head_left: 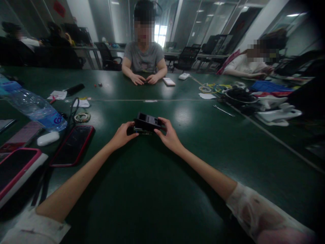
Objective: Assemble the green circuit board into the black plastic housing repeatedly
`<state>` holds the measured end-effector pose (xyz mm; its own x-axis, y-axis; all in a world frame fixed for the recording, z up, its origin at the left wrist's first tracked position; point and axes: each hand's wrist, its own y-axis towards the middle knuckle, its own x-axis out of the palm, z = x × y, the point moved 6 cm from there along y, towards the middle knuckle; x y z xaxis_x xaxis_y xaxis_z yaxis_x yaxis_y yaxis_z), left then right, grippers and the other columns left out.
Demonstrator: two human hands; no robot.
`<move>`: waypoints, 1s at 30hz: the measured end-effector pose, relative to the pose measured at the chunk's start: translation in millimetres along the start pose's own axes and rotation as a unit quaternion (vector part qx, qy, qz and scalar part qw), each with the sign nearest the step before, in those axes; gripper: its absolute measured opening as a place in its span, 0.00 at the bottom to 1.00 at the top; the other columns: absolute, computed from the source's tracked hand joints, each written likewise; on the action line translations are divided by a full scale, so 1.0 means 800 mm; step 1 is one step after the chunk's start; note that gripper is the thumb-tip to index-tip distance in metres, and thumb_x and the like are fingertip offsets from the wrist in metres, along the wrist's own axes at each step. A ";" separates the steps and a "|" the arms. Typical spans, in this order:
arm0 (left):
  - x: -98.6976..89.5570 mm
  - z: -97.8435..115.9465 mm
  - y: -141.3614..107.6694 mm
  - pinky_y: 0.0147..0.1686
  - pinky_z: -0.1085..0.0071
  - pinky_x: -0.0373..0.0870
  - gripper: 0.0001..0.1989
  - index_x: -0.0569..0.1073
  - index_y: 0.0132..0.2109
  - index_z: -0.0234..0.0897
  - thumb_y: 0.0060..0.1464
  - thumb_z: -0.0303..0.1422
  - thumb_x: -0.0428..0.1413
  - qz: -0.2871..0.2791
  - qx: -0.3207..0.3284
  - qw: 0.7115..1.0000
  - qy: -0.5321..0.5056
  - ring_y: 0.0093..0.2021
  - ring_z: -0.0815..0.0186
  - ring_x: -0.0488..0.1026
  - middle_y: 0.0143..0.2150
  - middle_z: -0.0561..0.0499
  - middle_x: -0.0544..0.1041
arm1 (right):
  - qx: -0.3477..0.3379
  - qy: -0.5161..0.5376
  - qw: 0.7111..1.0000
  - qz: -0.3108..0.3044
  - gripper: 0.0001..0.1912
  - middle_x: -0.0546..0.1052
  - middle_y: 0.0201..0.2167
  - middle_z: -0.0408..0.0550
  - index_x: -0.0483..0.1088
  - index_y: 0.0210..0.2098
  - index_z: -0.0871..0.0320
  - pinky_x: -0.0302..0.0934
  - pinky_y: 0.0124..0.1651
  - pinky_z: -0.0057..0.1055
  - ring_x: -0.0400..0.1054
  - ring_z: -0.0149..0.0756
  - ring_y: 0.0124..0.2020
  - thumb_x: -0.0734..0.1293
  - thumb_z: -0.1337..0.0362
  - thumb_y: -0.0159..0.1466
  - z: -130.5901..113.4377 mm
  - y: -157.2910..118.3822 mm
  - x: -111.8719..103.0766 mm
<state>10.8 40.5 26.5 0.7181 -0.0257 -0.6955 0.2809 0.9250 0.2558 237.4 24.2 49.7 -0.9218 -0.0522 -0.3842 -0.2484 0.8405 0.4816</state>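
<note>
Black device (149, 121) lay between the two hands, at or just over the green table (127, 196), its long axis running mostly left to right, the right end sloping a little toward the wearer. Its marked face was turned upward and leaned toward the camera, and beneath its near edge the edge of a circuit board (143, 132) showed, a narrow dark gap parting the two toward the left. The left hand (124, 134) gripped the left end, thumb stretched along the near lower edge by the board and fingers bent round the far side. The right hand (169, 135) pinched the right end, thumb against the near corner and forefinger along the far one. Both forearms reached forward and inward from the bottom corners, wrists nearly straight, while the left sleeve (38, 227) and right sleeve (266, 213) were cut off by the frame. Most of the left fingertips were hidden behind the device, as were the right hand's lower fingers behind its own palm; the markings on the face were too small to read, and whether the underside touched the tabletop could not be told
</note>
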 end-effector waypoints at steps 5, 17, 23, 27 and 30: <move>0.000 -0.001 0.000 0.56 0.52 0.66 0.29 0.65 0.59 0.33 0.54 0.42 0.60 -0.004 -0.013 1.000 0.008 0.57 0.51 0.68 0.56 0.38 0.72 | -0.028 -0.026 0.999 -0.017 0.27 0.66 0.58 0.53 0.57 0.61 0.51 0.62 0.63 0.50 0.64 0.46 0.60 0.66 0.62 0.65 -0.003 -0.002 0.002; -0.001 0.000 -0.003 0.58 0.47 0.64 0.36 0.62 0.63 0.39 0.51 0.44 0.62 -0.016 -0.020 1.000 -0.001 0.60 0.48 0.65 0.59 0.39 0.68 | 0.016 -0.033 0.998 -0.052 0.26 0.68 0.57 0.53 0.57 0.60 0.52 0.64 0.62 0.51 0.66 0.44 0.58 0.67 0.64 0.64 0.005 0.000 0.008; 0.000 -0.001 -0.002 0.59 0.49 0.62 0.37 0.61 0.63 0.38 0.51 0.45 0.62 -0.012 -0.017 1.000 0.011 0.61 0.48 0.64 0.60 0.38 0.68 | 0.004 -0.063 0.996 -0.056 0.29 0.68 0.58 0.54 0.58 0.60 0.53 0.61 0.62 0.52 0.65 0.46 0.59 0.68 0.64 0.62 0.003 0.001 0.009; 0.001 -0.001 -0.001 0.59 0.49 0.61 0.36 0.61 0.63 0.38 0.51 0.45 0.62 -0.007 -0.006 1.000 0.021 0.61 0.49 0.64 0.60 0.39 0.68 | 0.015 -0.083 0.995 -0.060 0.33 0.67 0.58 0.55 0.57 0.61 0.54 0.60 0.62 0.53 0.65 0.47 0.59 0.71 0.64 0.60 0.008 0.001 0.009; 0.001 -0.003 -0.001 0.59 0.49 0.61 0.36 0.61 0.63 0.37 0.52 0.45 0.62 -0.008 -0.007 1.000 0.024 0.61 0.49 0.63 0.60 0.39 0.68 | 0.018 -0.098 0.993 -0.065 0.34 0.67 0.57 0.56 0.56 0.61 0.54 0.60 0.61 0.54 0.64 0.48 0.59 0.72 0.64 0.59 0.012 0.000 0.009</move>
<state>9.4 40.5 24.2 0.6823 -0.0228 -0.7307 0.2831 0.9298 0.2353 233.5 28.7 39.4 -0.8062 -0.0592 -0.5887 -0.3479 0.8522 0.3908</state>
